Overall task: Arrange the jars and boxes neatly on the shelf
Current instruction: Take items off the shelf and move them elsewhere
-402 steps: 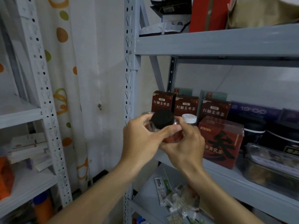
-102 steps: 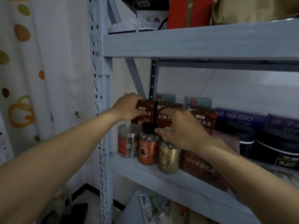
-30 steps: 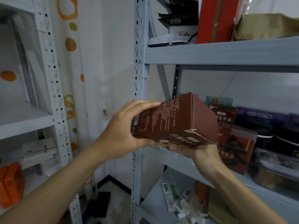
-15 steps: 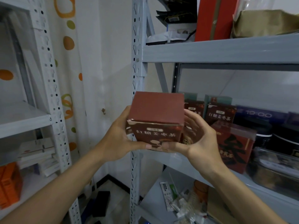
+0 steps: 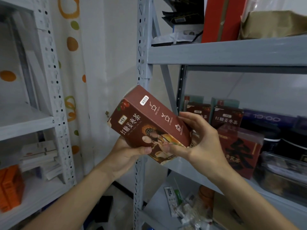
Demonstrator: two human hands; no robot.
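The grey metal shelf [image 5: 224, 53] fills the right side, its middle level holding two upright brown tea boxes [image 5: 228, 117] at the back. In front of its corner post, a brown tea box [image 5: 149, 128] is held tilted in the air — left hand [image 5: 127, 155] beneath, right hand [image 5: 201, 143] at its lower end, fingers clamped on it.

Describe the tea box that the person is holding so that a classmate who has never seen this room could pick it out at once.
Find the grey metal shelf on the right. In front of its left upright, both hands hold a dark red-brown tea box. Matching boxes stand upright at the back of the shelf; this one alone is off the shelf and tilted.
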